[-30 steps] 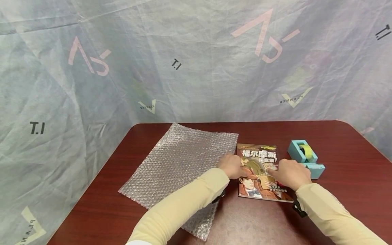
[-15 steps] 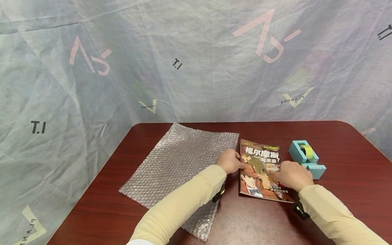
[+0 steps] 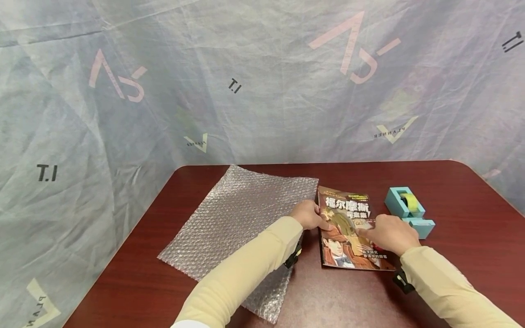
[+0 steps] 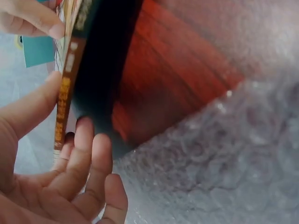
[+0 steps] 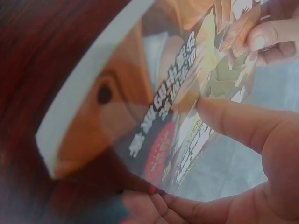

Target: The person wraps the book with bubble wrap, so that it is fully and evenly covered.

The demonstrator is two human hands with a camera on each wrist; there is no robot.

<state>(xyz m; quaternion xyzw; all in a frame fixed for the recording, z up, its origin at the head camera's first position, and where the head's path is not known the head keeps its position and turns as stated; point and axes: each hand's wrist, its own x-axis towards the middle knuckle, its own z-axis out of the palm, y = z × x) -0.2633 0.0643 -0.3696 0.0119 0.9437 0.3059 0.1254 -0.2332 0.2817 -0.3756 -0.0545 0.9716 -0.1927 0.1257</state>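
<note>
A paperback book (image 3: 344,223) with a brown, illustrated cover and Chinese lettering is held between my two hands. At its left edge my left hand (image 3: 307,215) grips the spine: in the left wrist view the thumb is on the cover and the fingers curl behind the book (image 4: 67,88). My right hand (image 3: 393,233) grips the right edge. In the right wrist view its thumb presses the cover of the book (image 5: 154,93), with the other fingers at the edge below. The spine side looks raised off the table. A sheet of bubble wrap (image 3: 250,205) lies just left of the book.
Right of the book stands a light-blue tape dispenser (image 3: 395,205) with a yellow tape roll (image 3: 411,204); a light-blue block-like part (image 3: 422,228) is in front of it. Everything rests on a dark red wooden table (image 3: 463,200), with a printed grey cloth (image 3: 279,105) hanging behind.
The left side of the book has come up from lying nearly flat, and its spine edge shows more. My left hand has shifted its hold on that edge; the right hand has barely moved.
</note>
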